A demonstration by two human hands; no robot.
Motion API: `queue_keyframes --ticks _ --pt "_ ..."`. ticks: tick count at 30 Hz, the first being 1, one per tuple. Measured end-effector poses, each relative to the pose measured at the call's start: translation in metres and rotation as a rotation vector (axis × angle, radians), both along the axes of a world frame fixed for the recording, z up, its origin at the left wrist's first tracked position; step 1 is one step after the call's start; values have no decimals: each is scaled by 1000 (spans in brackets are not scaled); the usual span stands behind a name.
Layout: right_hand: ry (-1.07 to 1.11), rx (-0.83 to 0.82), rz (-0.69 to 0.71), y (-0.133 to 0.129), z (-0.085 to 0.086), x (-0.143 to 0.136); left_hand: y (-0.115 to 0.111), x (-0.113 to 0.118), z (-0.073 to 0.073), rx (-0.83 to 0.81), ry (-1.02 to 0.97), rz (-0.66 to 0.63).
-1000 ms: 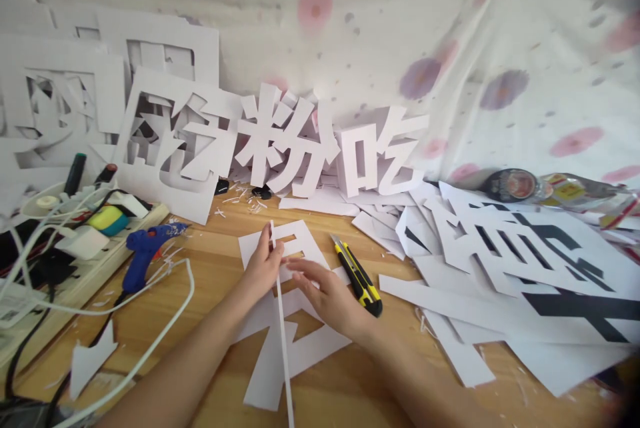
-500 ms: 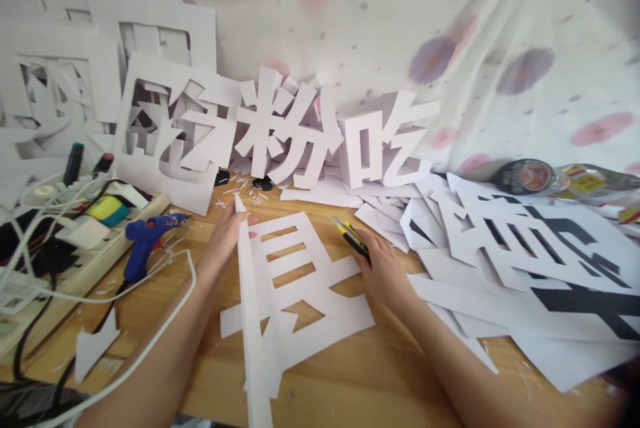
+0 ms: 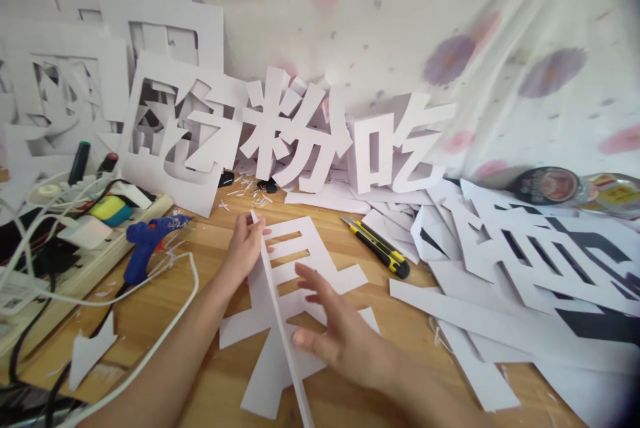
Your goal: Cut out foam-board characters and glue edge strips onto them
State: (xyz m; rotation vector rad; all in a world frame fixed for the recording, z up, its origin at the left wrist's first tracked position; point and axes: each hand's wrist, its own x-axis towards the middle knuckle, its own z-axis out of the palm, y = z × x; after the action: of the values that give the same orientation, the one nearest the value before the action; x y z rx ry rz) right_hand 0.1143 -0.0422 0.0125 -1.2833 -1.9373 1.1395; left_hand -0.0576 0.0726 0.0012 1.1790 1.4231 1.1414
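A long narrow white strip (image 3: 281, 315) stands on edge across a flat white cut-out character (image 3: 313, 241) on the wooden table. My left hand (image 3: 245, 241) pinches the far end of this strip near the top of the cut-out. Over the cut-out's right part is my right hand (image 3: 337, 328), its fingers spread, with the thumb beside the strip; whether it touches is unclear. The yellow and black cutter knife (image 3: 379, 247) lies on the table to the right of the cut-out, its blade end pointing away to the left.
A blue glue gun (image 3: 145, 248) and a power strip (image 3: 75, 295) with white cables lie at the left. Raised white characters (image 3: 300, 135) stand at the back. Paper sheets (image 3: 480, 301) cover the right side, with a bottle (image 3: 550, 185) behind them.
My right hand has let go of the cutter knife and moved left over the cut-out. The strip's near end has swung to the right, while my left hand still holds its far end.
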Motion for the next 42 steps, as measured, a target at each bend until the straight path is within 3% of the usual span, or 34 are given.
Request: queue_keyframes --ticks 5,9,10,13,15,20,26,28,31,36,39,42 --pt "3 -68 -50 -7 -4 -21 3 -11 2 54 146 -174" --pt "53 -116 -205 4 -6 3 2 -30 14 133 290 -330" --pt "43 -124 -257 7 -6 12 1 -34 15 162 417 -453" --pt "-65 -96 -368 10 -3 37 -3 -41 11 137 741 -735" --pt "-140 -45 -373 11 0 50 -7 -42 5 99 899 -782" --pt "-363 125 -430 13 11 64 -24 -37 -6 129 1057 -659" --pt "-420 367 -392 7 23 62 -58 -23 -11 131 1257 -243" --pt "-438 371 -342 4 22 60 -62 -22 -10 134 1287 -189" --pt "-488 312 -270 1 19 57 -53 -35 -7 145 1178 -195" --pt "-481 313 -221 -1 14 46 -20 -53 2 276 480 -93" --pt "-503 339 -208 -3 10 36 -14 -44 0 163 26 -172" --pt "-516 369 -172 -7 6 27 -19 -32 -4 64 -169 -242"
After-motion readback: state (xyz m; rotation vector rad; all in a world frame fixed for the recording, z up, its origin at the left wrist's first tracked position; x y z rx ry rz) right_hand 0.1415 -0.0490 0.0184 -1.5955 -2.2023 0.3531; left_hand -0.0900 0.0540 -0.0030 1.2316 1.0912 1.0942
